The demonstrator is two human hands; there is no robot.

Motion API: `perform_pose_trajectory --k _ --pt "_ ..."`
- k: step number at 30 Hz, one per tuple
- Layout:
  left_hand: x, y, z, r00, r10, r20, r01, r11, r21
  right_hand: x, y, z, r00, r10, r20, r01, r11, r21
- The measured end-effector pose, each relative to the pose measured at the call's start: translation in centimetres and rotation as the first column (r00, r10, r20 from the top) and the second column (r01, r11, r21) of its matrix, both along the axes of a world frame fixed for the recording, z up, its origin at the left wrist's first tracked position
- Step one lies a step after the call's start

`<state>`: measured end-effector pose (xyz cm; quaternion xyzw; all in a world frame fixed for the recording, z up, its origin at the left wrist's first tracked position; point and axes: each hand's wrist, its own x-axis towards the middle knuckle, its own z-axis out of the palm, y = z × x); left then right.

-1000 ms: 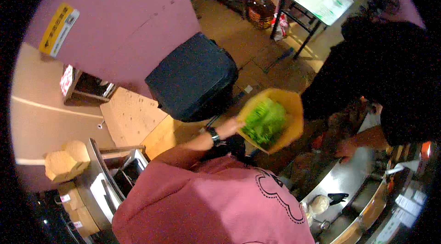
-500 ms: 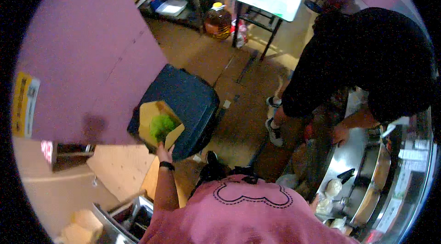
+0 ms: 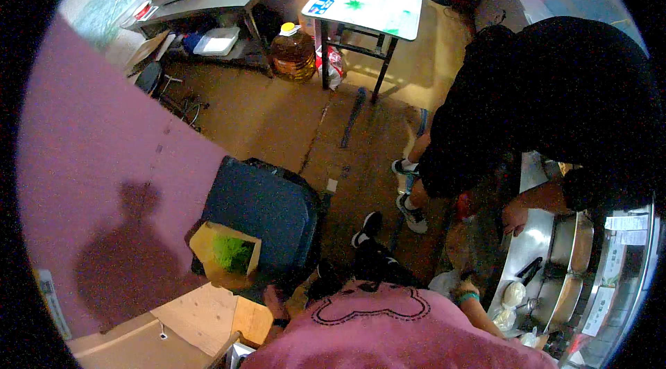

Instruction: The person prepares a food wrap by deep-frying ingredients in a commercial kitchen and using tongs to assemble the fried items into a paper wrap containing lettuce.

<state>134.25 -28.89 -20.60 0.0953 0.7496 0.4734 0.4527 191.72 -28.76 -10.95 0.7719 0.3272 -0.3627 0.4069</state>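
A brown paper box (image 3: 202, 247), its top open and bright green leafy stuff (image 3: 232, 254) inside, rests tilted on the near left part of a dark lidded bin (image 3: 260, 209). Just below the bin, apart from the box, is my left hand (image 3: 273, 299); it holds nothing that I can see, its fingers loosely apart in dim light. My right hand (image 3: 467, 288), with a teal band at its wrist, is low on the right beside a pale plastic bag (image 3: 445, 281). Its fingers are dark and blurred, so any grip is hidden.
A person in black (image 3: 541, 98) bends over the metal counter (image 3: 534, 233) on the right, which has white bundles (image 3: 513, 294) and black tongs (image 3: 531, 268). Beyond stand a small white table (image 3: 374, 1) and an oil jug (image 3: 293, 53). A pink partition (image 3: 90, 133) borders the left.
My left hand has let go of the paper box, leaving it on the bin, and has drawn back toward my body. My right hand has come into view. The view has shifted.
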Motion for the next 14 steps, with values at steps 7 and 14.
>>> perform_pose_trajectory --k 7,14 --pt "12.0 14.6 2.9 0.778 -0.557 0.290 0.526 0.830 0.183 -6.6 23.4 2.8 0.861 0.464 -0.208 -0.082 0.531 0.843" --pt "21.4 37.7 14.9 0.628 -0.778 0.022 0.760 0.619 0.199 -2.2 32.4 4.7 0.914 0.327 -0.239 0.192 0.169 0.967"
